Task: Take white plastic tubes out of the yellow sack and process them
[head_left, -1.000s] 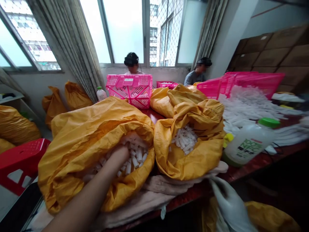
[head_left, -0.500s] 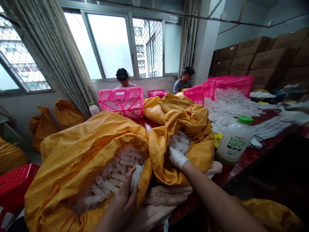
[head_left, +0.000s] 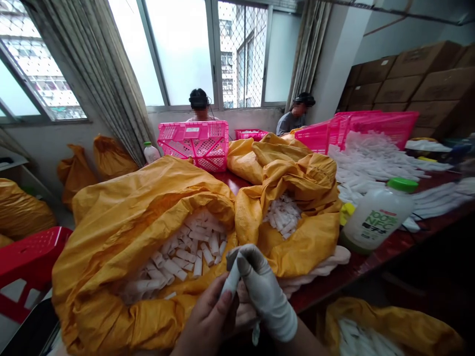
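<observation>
your one camera sits on your head, above and behind your fingers (head_left: pixel 224 300), facing forward and down. your left hand (head_left: pixel 208 316) and right hand (head_left: pixel 265 291) are close to it, low in its view; beyond the fingers it looks across the sacks (head_left: pixel 148 183) to the window (head_left: pixel 181 49), well away.

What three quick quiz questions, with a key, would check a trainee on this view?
1. Which hand is gloved?
2. True or false: the near bottle has a green cap.
3. The leftmost open sack holds: A, bottles; B, white rolls; C, cardboard.

Key: 1. The right hand; the bare left hand holds a white piece. 2. True. 3. B.
</observation>
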A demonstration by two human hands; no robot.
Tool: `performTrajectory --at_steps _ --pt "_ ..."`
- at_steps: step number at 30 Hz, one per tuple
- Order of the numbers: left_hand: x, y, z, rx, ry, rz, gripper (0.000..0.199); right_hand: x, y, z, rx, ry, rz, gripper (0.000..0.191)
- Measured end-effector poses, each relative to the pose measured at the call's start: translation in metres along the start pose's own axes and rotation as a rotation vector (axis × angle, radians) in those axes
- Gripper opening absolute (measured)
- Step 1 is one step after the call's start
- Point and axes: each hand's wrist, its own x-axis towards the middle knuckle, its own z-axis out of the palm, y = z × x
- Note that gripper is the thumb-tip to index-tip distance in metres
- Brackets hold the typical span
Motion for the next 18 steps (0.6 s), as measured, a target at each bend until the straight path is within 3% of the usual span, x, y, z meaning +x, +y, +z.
performTrajectory --at_steps 3,6,8,11,13,15,17,18 --pt "0.003 -0.006 0.013 -0.417 -0.107 -0.129 0.039 -0.012 0.016 -0.001 0.085 -0.016 0.099 0.038" --pt "0.004 -0.012 0.019 -0.519 -0.168 -0.187 0.047 -0.021 0.025 0.001 -0.011 0.028 0.148 0.044" --pt "0.002 -0.011 0.019 -0.360 -0.146 -0.175 0.049 -0.025 0.022 0.002 -0.066 0.023 0.138 0.036" --pt "0.000 0.007 0.013 0.297 -0.151 0.002 0.034 -0.034 0.003 -0.016 -0.158 0.183 -0.026 0.021" --pt "0.005 0.027 0.003 0.795 -0.167 0.141 0.025 -0.047 -0.018 -0.053 -0.315 0.444 -0.177 0.027" --pt "0.016 0.046 -0.015 1.192 -0.091 0.173 0.029 -0.065 -0.037 -0.112 -0.577 0.691 -0.209 0.040" --pt "0.032 0.055 -0.036 1.524 0.012 0.035 0.030 -0.087 -0.051 -0.178 -0.895 0.750 -0.120 0.041" --pt "0.041 0.056 -0.047 1.662 0.022 -0.081 0.033 -0.097 -0.056 -0.207 -1.056 0.712 -0.073 0.035"
